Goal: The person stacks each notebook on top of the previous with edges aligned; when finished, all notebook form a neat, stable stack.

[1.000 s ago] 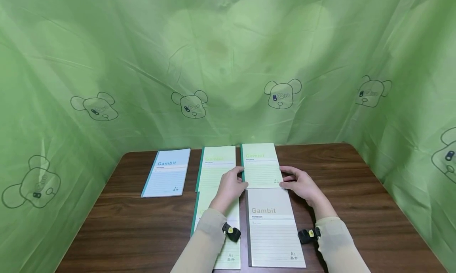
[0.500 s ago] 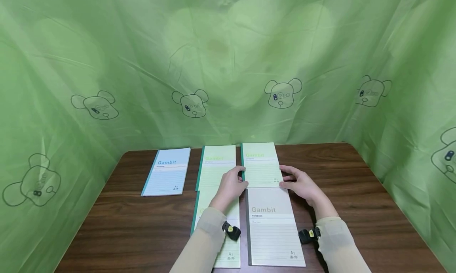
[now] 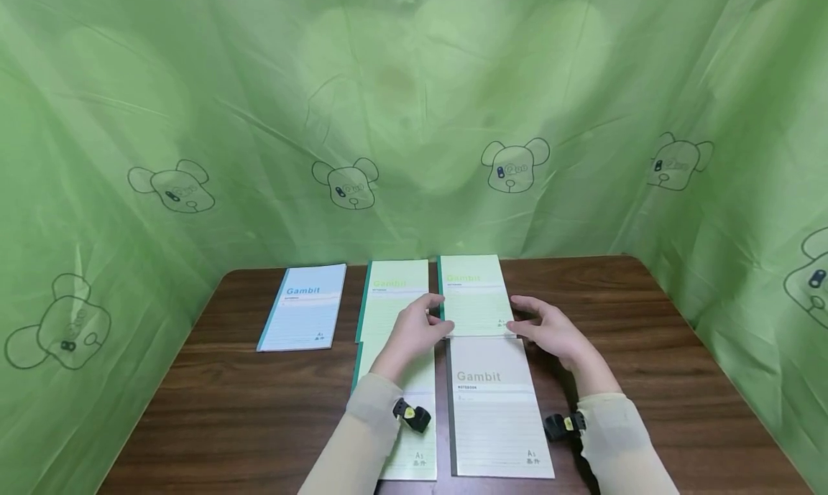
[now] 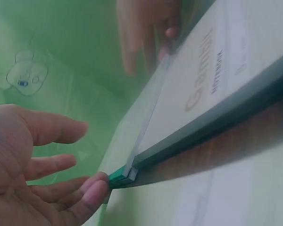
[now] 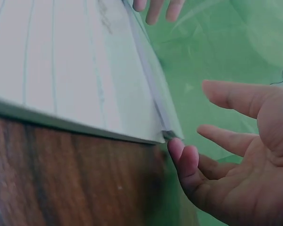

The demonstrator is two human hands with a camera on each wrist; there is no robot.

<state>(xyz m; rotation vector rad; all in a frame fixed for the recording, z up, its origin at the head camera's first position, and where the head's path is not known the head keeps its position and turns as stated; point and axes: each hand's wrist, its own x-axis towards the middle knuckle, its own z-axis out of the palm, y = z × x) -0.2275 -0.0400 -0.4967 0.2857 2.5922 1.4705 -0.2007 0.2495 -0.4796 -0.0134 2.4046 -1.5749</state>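
In the head view, my left hand (image 3: 414,330) is at the left edge of the far right pale green notebook (image 3: 475,294), fingers fairly straight. My right hand (image 3: 550,330) is at that notebook's right edge, its thumb near the lower corner. Below lies a grey-spined notebook (image 3: 498,423), edge to edge with it. In the left wrist view, fingertips (image 4: 96,186) meet the green spine's corner (image 4: 117,176). The right wrist view has fingertips (image 5: 184,153) right at a corner of the green notebook (image 5: 167,113). Neither hand is wrapped around it.
A blue notebook (image 3: 304,308) lies apart on the left of the wooden table (image 3: 226,409). Two green notebooks, one far (image 3: 394,276) and one near (image 3: 414,437), line up beside my left arm, which partly covers them. A green curtain (image 3: 401,121) surrounds the table.
The fingers of both hands have loosened and spread slightly along the green notebook's edges, and the left wrist has shifted a little left. The notebooks keep their arrangement; the view has tilted slightly.
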